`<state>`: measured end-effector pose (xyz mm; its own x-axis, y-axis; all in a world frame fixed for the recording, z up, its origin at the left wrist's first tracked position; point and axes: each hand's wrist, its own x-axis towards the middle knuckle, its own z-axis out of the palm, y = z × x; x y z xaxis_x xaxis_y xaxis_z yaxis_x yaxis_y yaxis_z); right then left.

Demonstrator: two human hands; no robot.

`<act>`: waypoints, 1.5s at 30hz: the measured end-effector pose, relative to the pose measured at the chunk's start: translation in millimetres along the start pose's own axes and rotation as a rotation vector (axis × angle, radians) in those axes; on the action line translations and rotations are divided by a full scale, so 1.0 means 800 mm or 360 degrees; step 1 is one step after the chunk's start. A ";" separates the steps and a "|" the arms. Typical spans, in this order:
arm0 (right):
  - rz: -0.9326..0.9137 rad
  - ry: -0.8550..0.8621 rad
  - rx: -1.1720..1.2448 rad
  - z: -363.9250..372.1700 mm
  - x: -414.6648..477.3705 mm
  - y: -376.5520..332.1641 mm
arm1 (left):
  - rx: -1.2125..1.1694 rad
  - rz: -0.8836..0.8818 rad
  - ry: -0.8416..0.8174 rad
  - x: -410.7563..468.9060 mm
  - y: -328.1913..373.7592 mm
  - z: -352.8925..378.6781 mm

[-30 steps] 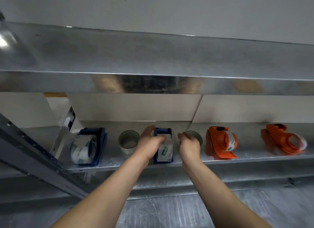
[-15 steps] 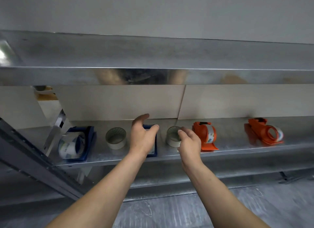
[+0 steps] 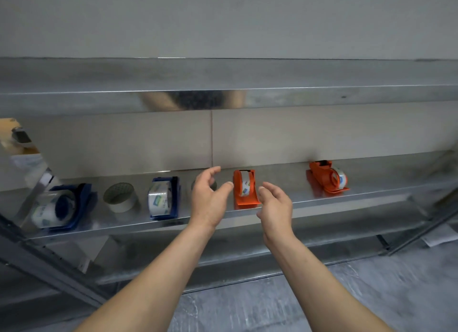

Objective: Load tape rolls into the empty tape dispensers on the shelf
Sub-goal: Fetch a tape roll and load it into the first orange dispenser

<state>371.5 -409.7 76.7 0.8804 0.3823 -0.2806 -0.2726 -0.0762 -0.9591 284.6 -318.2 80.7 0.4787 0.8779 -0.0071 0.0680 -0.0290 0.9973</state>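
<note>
On the metal shelf (image 3: 359, 195) stand several tape dispensers, each with a roll in it: a blue dispenser (image 3: 62, 205) at far left, a second blue dispenser (image 3: 164, 198), an orange dispenser (image 3: 245, 188) and another orange dispenser (image 3: 327, 179) at right. A loose white tape roll (image 3: 120, 196) stands between the blue ones. Another loose roll (image 3: 194, 184) is mostly hidden behind my left hand (image 3: 209, 198). That hand hovers open in front of the shelf, left of the middle orange dispenser. My right hand (image 3: 275, 206) is open just right of that dispenser, holding nothing.
A second metal shelf (image 3: 223, 84) hangs close above. Slanted metal braces (image 3: 37, 193) run at the left, and another upright (image 3: 426, 230) at the lower right. A lower shelf rail (image 3: 235, 257) and grey floor (image 3: 247, 312) lie below.
Both hands have let go of the middle blue dispenser and the loose roll, and shifted right toward the orange dispenser, fingers now spread. The view has moved right and back.
</note>
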 end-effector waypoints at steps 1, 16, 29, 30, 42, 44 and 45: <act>-0.0004 0.0008 -0.0001 -0.011 0.002 -0.001 | 0.0007 0.0004 -0.0012 -0.003 0.000 0.010; 0.0003 0.0124 -0.0039 -0.045 0.046 -0.015 | -0.0016 -0.0008 -0.0084 0.025 -0.009 0.075; 0.0023 0.0144 -0.0067 0.008 0.096 -0.009 | -0.0065 -0.0123 -0.0063 0.083 -0.030 0.060; 0.0026 0.0141 -0.0074 0.011 0.098 -0.008 | -0.0068 -0.0138 -0.0051 0.087 -0.034 0.060; 0.0087 -0.0030 -0.0079 0.014 0.149 -0.007 | 0.0018 -0.0219 0.0031 0.106 -0.050 0.077; 0.0085 -0.0063 -0.0090 0.011 0.162 -0.008 | 0.0023 -0.0240 0.0077 0.108 -0.051 0.085; 0.0085 -0.0080 -0.0094 0.010 0.168 -0.009 | 0.0026 -0.0251 0.0102 0.108 -0.052 0.089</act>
<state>488.9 -350.5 45.8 0.8443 0.4216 -0.3308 -0.2942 -0.1514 -0.9437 385.2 -275.1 33.5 0.4044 0.9008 -0.1583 0.1524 0.1043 0.9828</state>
